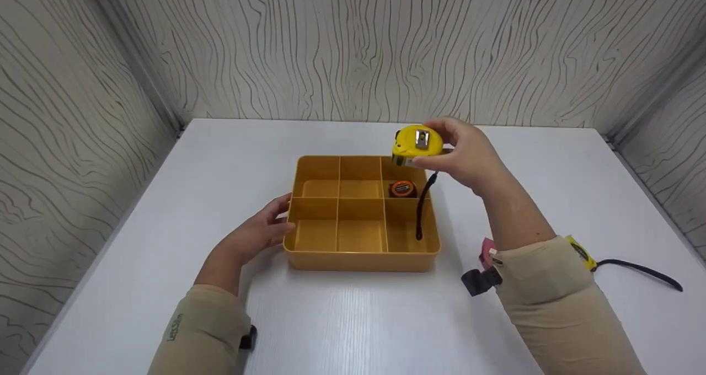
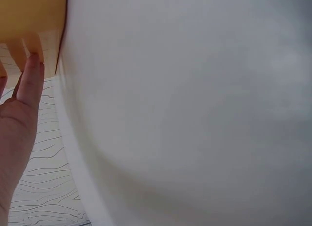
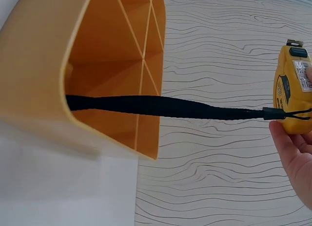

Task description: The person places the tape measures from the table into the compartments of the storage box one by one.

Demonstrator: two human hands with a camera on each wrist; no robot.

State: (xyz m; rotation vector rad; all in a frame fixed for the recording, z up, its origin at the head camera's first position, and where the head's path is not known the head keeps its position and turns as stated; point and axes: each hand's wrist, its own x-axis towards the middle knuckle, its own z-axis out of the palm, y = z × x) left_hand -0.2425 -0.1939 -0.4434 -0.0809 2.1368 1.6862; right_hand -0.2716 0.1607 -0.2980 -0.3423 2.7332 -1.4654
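Note:
My right hand (image 1: 469, 157) holds a yellow tape measure (image 1: 412, 143) between thumb and fingers, above the back right of an orange-yellow box (image 1: 361, 261) divided into compartments. A black wrist strap (image 3: 161, 105) hangs from the tape measure down over the front right compartment. In the back right compartment lies a smaller dark tape measure (image 1: 403, 188) with an orange ring on its face. With fairly straight fingers, my left hand (image 1: 256, 234) touches the box's left outer wall. The left wrist view shows those fingertips (image 2: 32, 65) against the wall.
On the white table (image 1: 342, 320), right of the box, lies another yellow tape measure (image 1: 581, 252) with a black strap (image 1: 642, 270), partly under my right sleeve. A pink object (image 1: 487, 252) lies beside the same forearm, mostly hidden. Wood-grain panels (image 1: 342, 49) stand behind and at both sides.

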